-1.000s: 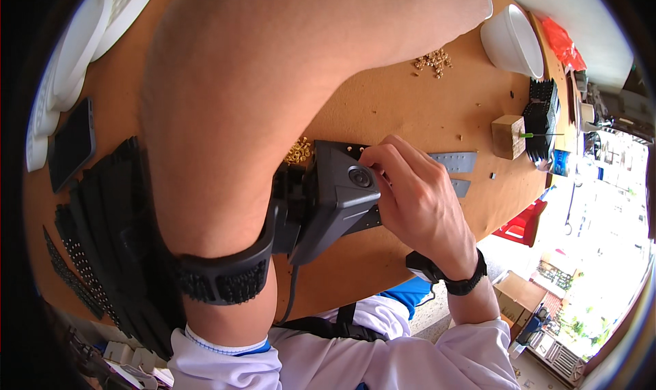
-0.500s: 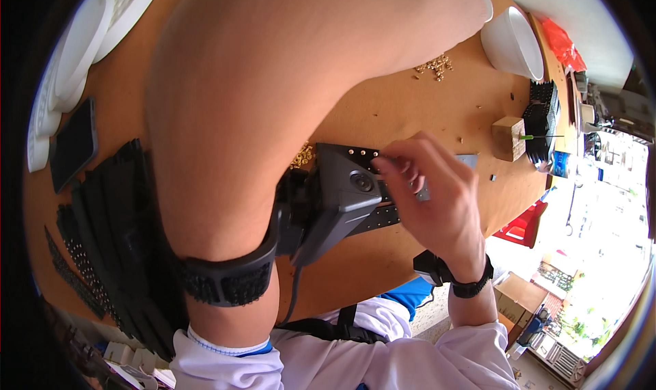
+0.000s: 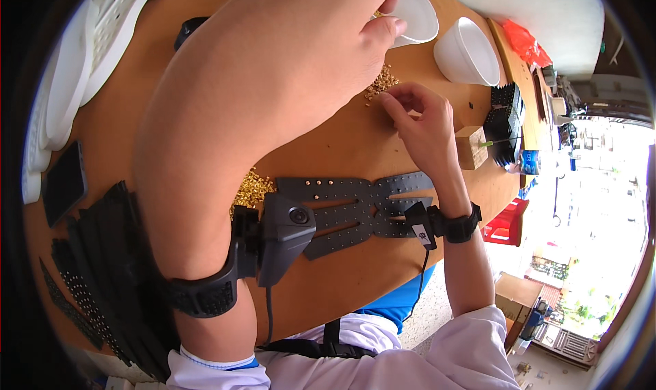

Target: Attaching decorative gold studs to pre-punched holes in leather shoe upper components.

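Observation:
My left hand [image 3: 380, 34] is at the near-left rim of a white bowl [image 3: 418, 14] at the top. Its thumb and a finger are apart, with a little gold showing between them; the other fingers are cut off. Beside a small heap of brownish-gold bits [image 3: 383, 82], my right hand [image 3: 425, 120] is closed, thumb and index finger together; what they hold, if anything, is too small to see. Closer to me lies a flat black slotted piece [image 3: 362, 216] with rows of holes and a few gold studs near its upper left corner. My left forearm partly covers a brighter gold heap [image 3: 253, 190].
A second white bowl [image 3: 468, 51] stands farther right, near a wooden block [image 3: 471, 147] with a green-handled tool and a black stack [image 3: 504, 125]. To the left are a phone [image 3: 65, 183], a pile of black strips [image 3: 116, 274] and white trays [image 3: 61, 96]. Both forearms wear strapped devices.
The view has shifted. My right hand has left the black piece and moved up to the brownish-gold heap. My left hand, earlier mostly out of sight at the top, now shows at the bowl.

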The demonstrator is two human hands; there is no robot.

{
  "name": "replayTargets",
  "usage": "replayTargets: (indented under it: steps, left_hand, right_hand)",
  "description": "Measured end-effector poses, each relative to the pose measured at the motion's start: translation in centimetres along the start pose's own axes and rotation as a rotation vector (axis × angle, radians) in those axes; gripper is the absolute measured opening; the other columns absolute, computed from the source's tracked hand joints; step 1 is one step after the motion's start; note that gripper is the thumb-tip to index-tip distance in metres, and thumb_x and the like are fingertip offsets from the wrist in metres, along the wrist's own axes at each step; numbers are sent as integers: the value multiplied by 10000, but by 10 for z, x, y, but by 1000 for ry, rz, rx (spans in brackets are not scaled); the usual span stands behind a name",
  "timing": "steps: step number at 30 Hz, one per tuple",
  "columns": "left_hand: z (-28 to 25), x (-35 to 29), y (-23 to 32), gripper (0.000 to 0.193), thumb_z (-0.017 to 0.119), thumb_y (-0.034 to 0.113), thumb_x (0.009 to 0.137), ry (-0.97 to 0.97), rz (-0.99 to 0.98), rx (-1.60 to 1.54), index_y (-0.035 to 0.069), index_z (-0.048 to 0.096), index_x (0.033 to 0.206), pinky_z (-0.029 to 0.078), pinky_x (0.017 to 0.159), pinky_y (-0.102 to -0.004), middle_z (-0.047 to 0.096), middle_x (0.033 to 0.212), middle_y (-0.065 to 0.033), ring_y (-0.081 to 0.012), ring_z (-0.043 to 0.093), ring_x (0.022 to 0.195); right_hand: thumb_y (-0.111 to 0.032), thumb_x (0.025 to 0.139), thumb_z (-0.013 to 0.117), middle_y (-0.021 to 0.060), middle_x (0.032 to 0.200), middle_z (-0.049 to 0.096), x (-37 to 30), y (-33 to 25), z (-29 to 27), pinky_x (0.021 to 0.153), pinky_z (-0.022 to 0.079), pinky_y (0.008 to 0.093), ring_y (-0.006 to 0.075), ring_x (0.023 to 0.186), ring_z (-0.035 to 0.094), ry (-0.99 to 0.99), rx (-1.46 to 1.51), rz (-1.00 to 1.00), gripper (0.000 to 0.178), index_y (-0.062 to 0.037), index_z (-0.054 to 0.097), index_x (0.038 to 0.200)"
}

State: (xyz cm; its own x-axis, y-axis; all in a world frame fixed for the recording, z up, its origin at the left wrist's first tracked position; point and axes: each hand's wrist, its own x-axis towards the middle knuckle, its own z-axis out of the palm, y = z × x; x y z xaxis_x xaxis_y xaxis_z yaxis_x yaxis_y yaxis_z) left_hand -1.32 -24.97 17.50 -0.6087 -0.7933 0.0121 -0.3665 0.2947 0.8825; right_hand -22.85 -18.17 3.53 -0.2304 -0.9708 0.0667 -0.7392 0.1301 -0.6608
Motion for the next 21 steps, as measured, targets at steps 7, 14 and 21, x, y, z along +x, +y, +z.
replayTargets:
  steps: [7,14,21]
  left_hand:
    - [7,2,-41,172,596,77,977,-4,301,-70,-84,576,920,502,607,-385,675,736,-237,-289,706,655]
    - [-1,-3,-13,176,588,78,982,-39,247,-36,-86,579,920,505,599,-376,674,720,-237,-259,704,639]
    - [-3,-4,-25,180,581,71,983,-70,192,-24,-98,572,924,500,614,-380,669,725,-242,-272,705,652]
  right_hand:
    - [-158,897,724,118,738,700,2,5,6,682,526,317,168,677,654,-15,-36,-15,202,42,716,927]
    - [-134,887,733,114,726,692,0,-3,8,670,520,303,161,666,645,-38,-9,-10,171,30,721,933]
    - [-143,897,734,47,759,690,0,6,1,674,510,271,104,709,627,-100,-29,-28,168,7,733,973]
